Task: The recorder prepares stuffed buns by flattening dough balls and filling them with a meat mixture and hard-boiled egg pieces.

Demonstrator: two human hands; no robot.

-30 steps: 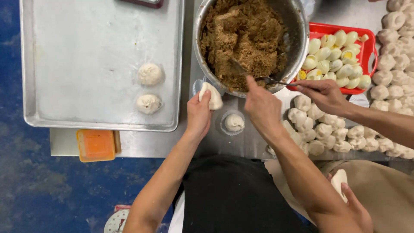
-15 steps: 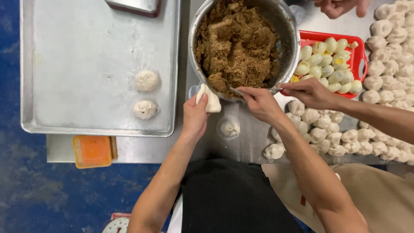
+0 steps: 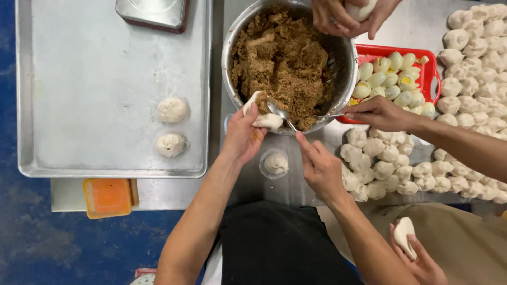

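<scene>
Half a second ago our right hand (image 3: 322,169) was up at the bowl's rim; now it sits lower, at 5 o'clock of the bowl (image 3: 232,47), fingers pinched on a spoon (image 3: 279,113) whose tip reaches the dough. Our left hand (image 3: 244,134) is still at the rim's 6 o'clock, cupped around a flat piece of dough (image 3: 262,117). Another person's hand (image 3: 377,113) has come in from 3 o'clock with a second spoon, and a further pair of hands works dough at 12 o'clock.

We stand at a steel table (image 3: 248,184) over a blue floor (image 3: 31,237). Brown shredded filling (image 3: 282,58) loads the bowl. A red tray (image 3: 430,60) at 3 o'clock holds halved eggs (image 3: 391,82). Two filled buns (image 3: 171,126) lie on the baking sheet (image 3: 79,79) at 9 o'clock; dough balls (image 3: 470,74) are heaped at 3 to 4 o'clock
</scene>
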